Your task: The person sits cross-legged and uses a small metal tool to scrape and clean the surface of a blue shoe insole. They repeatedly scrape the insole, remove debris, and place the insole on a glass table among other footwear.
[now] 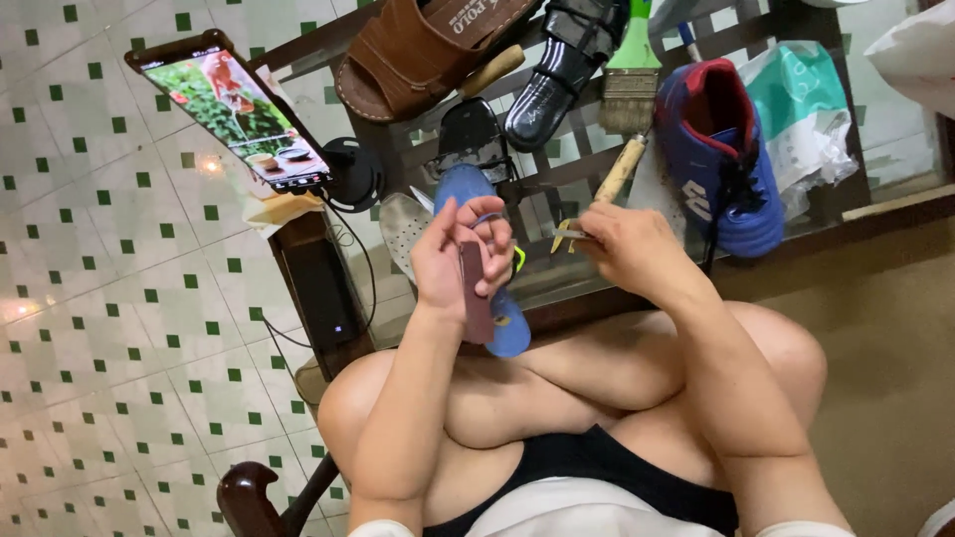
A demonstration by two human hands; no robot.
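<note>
Hands working on a blue shoe over the lap

The left hand (460,261) grips the blue shoe (485,254) upright — sole turned outward — while the right hand (625,247) pinches a small wooden-handled tool (609,189) beside it, near the desk (557,288) front edge.

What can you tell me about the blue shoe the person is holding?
The blue shoe is held in the left hand, which partly hides it; its heel end points at the person's lap and its far end at the glass table. It looks like a sports shoe with a smooth blue outside and a small yellow patch near the lower end. A brownish strip lies along it under the fingers. The right hand holds a wooden-handled tool beside it.
</note>
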